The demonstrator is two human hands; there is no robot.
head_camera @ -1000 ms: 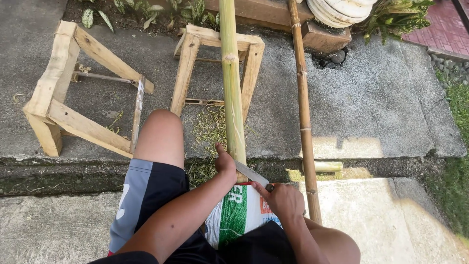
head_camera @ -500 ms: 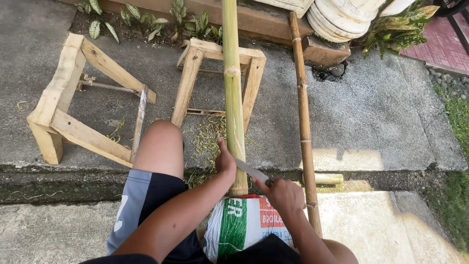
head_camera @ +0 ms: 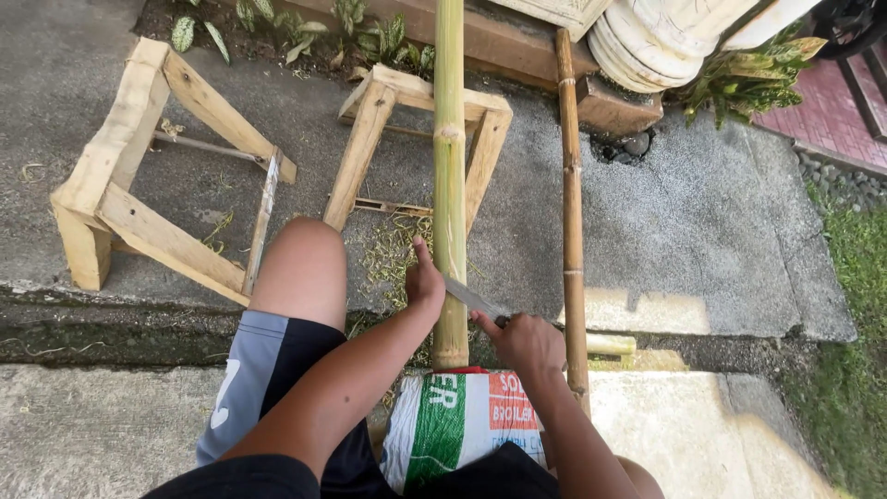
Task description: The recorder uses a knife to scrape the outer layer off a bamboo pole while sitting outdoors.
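Grey concrete ground (head_camera: 702, 231) spreads ahead of the hands, with two wooden trestles upon it. On the nearer trestle (head_camera: 407, 120) lies a green bamboo pole (head_camera: 450, 185), and it runs down between the two hands. The left hand (head_camera: 423, 282) presses on the left side of this pole, thumb up. The right hand (head_camera: 527, 342) is closed around the handle of a knife (head_camera: 473, 298), whose blade touches the pole. Just right of the right hand stands a brown bamboo pole (head_camera: 571, 203). Under both wrists lies a printed sack (head_camera: 462, 416).
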